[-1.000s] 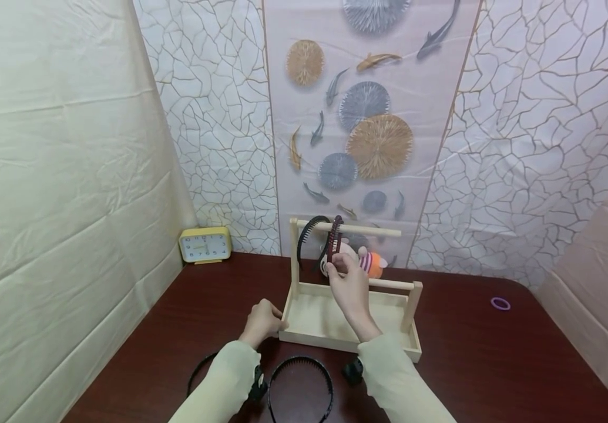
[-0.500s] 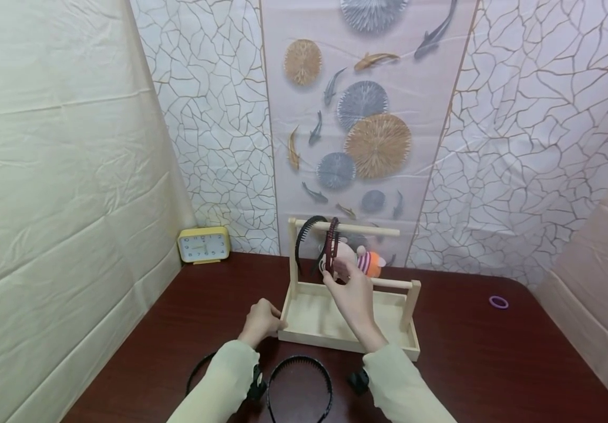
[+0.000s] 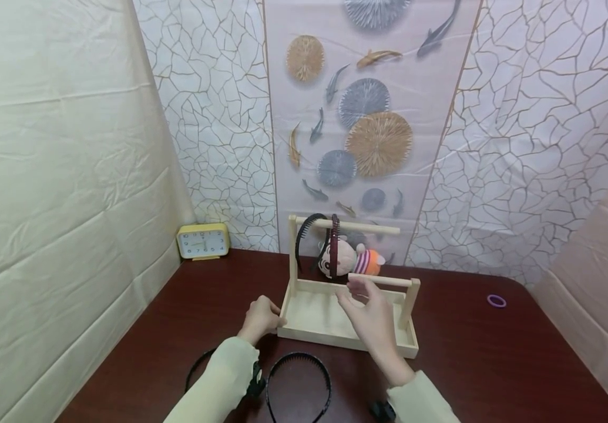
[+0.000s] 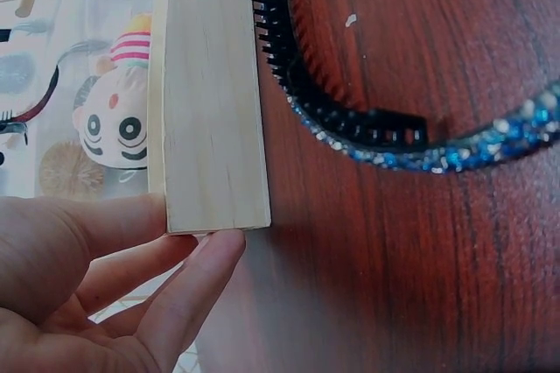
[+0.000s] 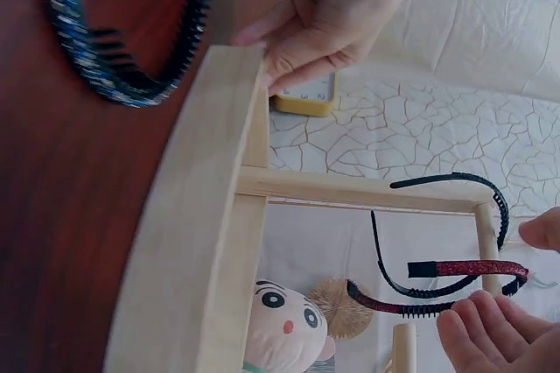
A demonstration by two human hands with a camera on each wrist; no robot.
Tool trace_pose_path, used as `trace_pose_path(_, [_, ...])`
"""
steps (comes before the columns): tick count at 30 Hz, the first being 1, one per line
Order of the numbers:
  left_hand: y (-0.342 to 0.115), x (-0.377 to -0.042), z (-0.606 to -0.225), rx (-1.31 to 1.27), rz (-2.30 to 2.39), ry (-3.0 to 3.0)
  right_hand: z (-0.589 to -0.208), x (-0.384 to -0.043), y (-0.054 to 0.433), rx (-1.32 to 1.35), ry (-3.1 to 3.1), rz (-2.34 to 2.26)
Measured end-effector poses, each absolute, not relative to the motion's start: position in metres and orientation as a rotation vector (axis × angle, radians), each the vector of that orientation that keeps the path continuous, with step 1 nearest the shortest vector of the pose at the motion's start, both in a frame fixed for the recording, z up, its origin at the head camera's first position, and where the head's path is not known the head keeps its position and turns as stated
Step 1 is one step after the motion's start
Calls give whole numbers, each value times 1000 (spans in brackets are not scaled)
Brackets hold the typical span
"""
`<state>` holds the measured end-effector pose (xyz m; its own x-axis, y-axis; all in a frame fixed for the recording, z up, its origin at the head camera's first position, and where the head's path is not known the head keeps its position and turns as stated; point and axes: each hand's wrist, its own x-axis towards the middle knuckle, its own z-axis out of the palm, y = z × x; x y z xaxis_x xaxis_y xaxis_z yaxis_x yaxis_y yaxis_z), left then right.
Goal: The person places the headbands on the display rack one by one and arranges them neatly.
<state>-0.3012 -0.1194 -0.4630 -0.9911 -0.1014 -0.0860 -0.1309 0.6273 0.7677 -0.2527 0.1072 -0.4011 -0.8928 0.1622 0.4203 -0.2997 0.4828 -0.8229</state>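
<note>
My left hand (image 3: 260, 319) grips the left front corner of a wooden rack (image 3: 325, 338), its thumb and fingers pinching the tray wall (image 4: 214, 102) in the left wrist view. A dark red glitter headband (image 3: 335, 249) hangs over the rack's upper rod, beside a black toothed headband (image 3: 304, 232) further left. My right hand (image 3: 371, 311) is in front of the lower rod with fingers parted and nothing between them, apart from the red headband. On the table before the rack lies a headband with blue and silver glitter (image 4: 437, 159).
Another dark headband (image 3: 194, 370) lies partly under the left sleeve. A plush doll (image 3: 343, 258) lies behind the rack. At the back left stands a yellow clock (image 3: 203, 241); a purple ring (image 3: 496, 301) is on the right. The lower rod (image 3: 388, 281) crosses the rack's right half.
My right hand has let go of the red headband and drawn back down and right. The headband now hangs freely on the upper rod. My left hand keeps its hold on the rack.
</note>
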Motion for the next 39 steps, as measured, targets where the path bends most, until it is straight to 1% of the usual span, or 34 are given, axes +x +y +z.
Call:
trace_pose_path(5, [-119,-302,-461,-182,1313,2820,-413,-235,118,121,-2411,1326])
trace_pose_path(10, [-117,-302,-460,-171,1320,2819,-433,-213,123,145,-2642,1197])
trace_pose_path(15, [-118,-302,-458,-160,1319,2812,-452,-195,121,240,-2874,1146])
trace_pose_path(20, [-120,-304,-456,-175,1312,2808,-464,-190,111,357,-3030,1165])
trace_pose_path(29, [-120,-301,-459,-183,1288,2816,-470,-190,97,331,-3090,1066])
trace_pose_path(35, [-119,-299,-461,-171,1305,2812,-470,-189,107,324,-3106,1234])
trace_pose_path(39, [-118,-298,-460,-171,1303,2816,-468,-190,117,336,-3036,1630])
